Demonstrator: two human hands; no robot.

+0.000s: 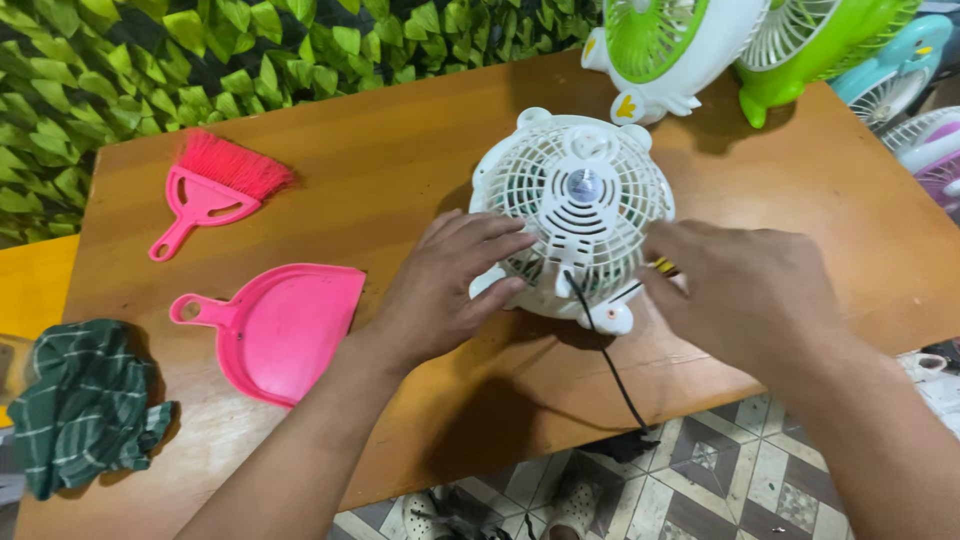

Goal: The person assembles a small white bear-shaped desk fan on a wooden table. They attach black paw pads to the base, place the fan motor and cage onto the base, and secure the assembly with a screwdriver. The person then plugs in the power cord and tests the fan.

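fan (575, 205) face-down, mid table nr front edge, rear grille still on | L hand (450, 285) grips fan's left rim | R hand (745, 290) on right rim, yellow tool (663, 266) under fingers, grip unclear | brush (215, 185), dustpan (280, 325) untouched, left end

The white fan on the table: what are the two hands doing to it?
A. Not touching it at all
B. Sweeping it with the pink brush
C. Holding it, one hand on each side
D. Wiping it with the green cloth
C. The left hand rests on the left side of the white fan and the right hand on its right side, while the pink brush and the green cloth lie apart on the table.
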